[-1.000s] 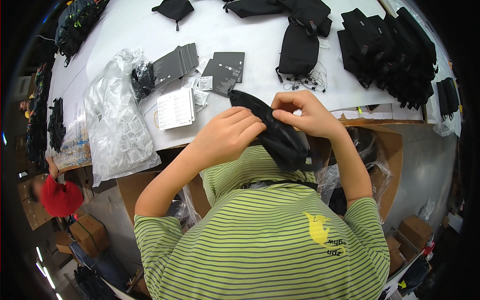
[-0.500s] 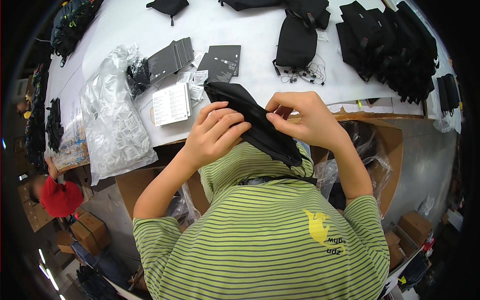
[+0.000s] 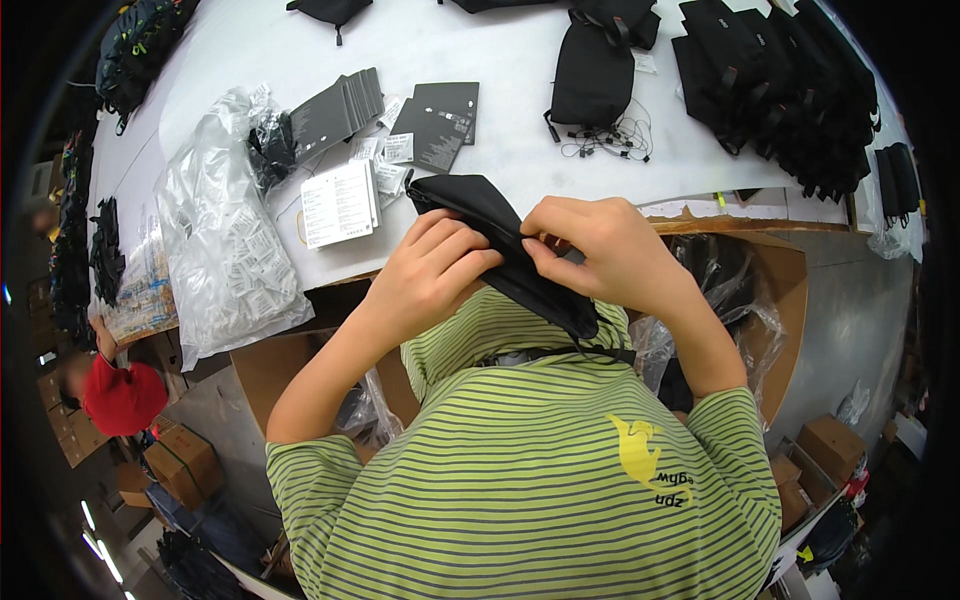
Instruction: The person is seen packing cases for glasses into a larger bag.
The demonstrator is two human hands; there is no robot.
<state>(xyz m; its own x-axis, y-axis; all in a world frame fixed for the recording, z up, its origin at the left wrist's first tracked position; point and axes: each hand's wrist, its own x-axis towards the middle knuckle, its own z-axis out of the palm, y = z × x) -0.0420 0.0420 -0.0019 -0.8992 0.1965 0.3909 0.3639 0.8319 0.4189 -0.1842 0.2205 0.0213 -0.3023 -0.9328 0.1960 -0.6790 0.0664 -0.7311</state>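
A clear plastic bag of white labels (image 3: 235, 265) lies at left on the white table (image 3: 430, 45). The left hand (image 3: 428, 268) grips a black fabric pouch (image 3: 530, 283), held aslant at the table's near edge. The right hand (image 3: 598, 245) pinches the pouch's edge. Black fabric bags (image 3: 775, 105) lie heaped at right.

A black, elongated pouch of soft-looking fabric (image 3: 530, 285) is held between the left hand (image 3: 430, 268) and the right hand (image 3: 598, 246). It slants from upper left to lower right, narrowing toward its lower end, a lengthwise fold or seam running along it.
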